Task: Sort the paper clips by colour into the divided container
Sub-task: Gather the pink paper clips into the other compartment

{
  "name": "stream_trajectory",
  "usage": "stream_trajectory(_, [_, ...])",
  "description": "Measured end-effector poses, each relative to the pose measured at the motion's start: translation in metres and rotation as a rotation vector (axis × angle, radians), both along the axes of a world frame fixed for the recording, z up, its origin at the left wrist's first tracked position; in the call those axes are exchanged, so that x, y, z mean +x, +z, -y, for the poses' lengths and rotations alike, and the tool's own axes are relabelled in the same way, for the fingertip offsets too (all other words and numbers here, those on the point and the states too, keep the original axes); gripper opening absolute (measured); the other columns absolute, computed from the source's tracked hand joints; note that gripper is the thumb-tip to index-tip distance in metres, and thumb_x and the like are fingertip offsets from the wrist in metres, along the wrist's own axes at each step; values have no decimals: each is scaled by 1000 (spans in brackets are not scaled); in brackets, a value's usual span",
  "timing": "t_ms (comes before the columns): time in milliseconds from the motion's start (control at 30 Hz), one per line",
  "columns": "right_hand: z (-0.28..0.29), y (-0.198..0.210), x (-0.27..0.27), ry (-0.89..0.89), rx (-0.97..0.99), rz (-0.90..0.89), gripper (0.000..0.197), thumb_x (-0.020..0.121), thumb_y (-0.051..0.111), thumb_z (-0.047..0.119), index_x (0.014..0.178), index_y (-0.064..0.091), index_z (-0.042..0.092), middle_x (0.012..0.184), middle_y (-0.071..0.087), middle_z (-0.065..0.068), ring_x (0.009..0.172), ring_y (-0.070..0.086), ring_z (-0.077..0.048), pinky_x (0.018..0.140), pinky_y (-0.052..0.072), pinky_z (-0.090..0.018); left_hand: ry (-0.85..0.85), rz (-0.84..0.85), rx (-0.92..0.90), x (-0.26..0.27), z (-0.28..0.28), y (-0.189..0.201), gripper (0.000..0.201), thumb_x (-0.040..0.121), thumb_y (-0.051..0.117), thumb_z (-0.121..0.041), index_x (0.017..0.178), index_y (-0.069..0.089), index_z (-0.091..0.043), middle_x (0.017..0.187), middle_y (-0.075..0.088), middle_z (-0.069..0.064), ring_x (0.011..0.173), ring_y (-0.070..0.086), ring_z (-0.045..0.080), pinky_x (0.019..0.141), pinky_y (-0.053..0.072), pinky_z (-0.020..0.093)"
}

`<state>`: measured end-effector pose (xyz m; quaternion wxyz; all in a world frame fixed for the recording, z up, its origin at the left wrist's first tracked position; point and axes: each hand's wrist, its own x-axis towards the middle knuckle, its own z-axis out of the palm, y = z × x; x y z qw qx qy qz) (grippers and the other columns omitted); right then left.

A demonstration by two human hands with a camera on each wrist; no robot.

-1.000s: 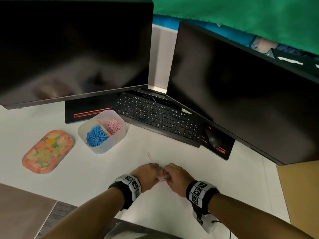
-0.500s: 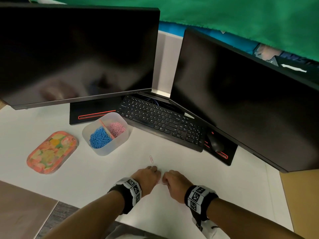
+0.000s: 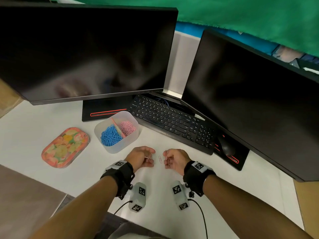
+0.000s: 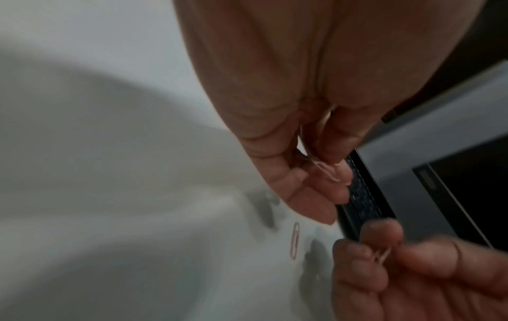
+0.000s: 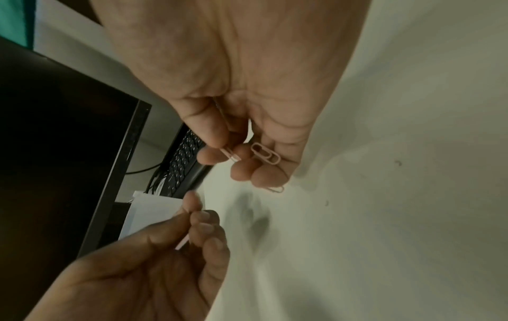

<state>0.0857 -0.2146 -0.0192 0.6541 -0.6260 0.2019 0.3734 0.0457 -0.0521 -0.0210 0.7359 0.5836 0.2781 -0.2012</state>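
A translucent divided container holds blue paper clips in its left half and pink paper clips in its right half. In front of it my left hand pinches one pink clip between thumb and fingers. Just to the right, my right hand pinches a pink clip, and another pink clip lies on its curled fingers. One loose pink clip lies on the white desk between the two hands.
A flowered tray lies left of the container. A black keyboard and a mouse sit behind the hands under two dark monitors. The desk's front edge is close to my forearms.
The hands were pressed together knuckles up; they have drawn apart and turned inward, each holding pink clips. The loose clip now lies between them.
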Motion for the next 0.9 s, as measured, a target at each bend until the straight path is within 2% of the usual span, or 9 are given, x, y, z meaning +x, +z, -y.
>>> stream_trajectory(133, [-6,-1,3,-63,45,-149,26,85,39,14,61,50,10,59,49,-7,50,42,-19,51,30,-27,46,-121,-102,9,0,0,19,85,46,-11,67,52,-11,61,41,4,49,37,17,51,35,24])
stream_trajectory(200, [-5,-2,4,-70,-7,-133,30,89,45,19,60,50,12,57,48,-5,45,39,-16,49,24,-25,-142,-25,227,13,2,-6,22,83,54,-23,63,50,-16,63,44,2,51,38,16,52,31,23])
stream_trajectory(300, [3,-5,5,-46,-108,-47,31,92,47,21,63,52,12,57,46,-2,44,34,-13,46,21,-24,-604,303,883,15,9,-12,10,88,59,-32,84,58,-23,83,61,0,76,57,18,65,42,25])
stream_trajectory(400, [12,-4,5,-7,-171,3,31,93,49,25,66,54,13,57,46,0,45,33,-12,44,22,-24,-913,482,1108,22,15,-20,24,91,52,-26,115,57,-24,111,61,3,102,60,25,82,47,30])
stream_trajectory(467, [17,-2,6,1,-188,8,32,94,50,29,66,54,13,57,46,0,44,34,-12,44,22,-24,-1013,509,1200,26,16,-19,26,93,49,-23,117,57,-22,113,59,3,103,60,27,81,47,32])
stream_trajectory(600, [23,0,8,15,-210,27,34,94,51,34,67,54,13,56,45,1,44,34,-12,43,23,-22,-1125,516,1250,31,15,-19,20,94,47,-28,104,60,-17,106,59,6,96,61,29,76,51,34])
stream_trajectory(733, [25,4,12,17,-230,36,33,95,50,33,68,54,13,57,45,0,45,35,-12,44,23,-23,-1222,411,1272,27,21,-18,29,96,43,-31,114,55,-12,116,57,9,104,60,32,85,51,40])
stream_trajectory(833, [18,10,18,61,-265,47,29,95,50,27,69,54,13,58,46,0,46,35,-13,45,25,-22,-1077,323,1153,18,22,-16,26,93,43,-31,106,55,-11,112,61,11,100,60,31,83,50,36])
stream_trajectory(900, [4,17,25,106,-273,50,23,92,50,18,70,54,12,58,45,-2,47,34,-13,46,25,-22,-816,274,993,17,15,-7,16,90,48,-29,90,55,-15,97,64,6,87,59,25,74,45,29])
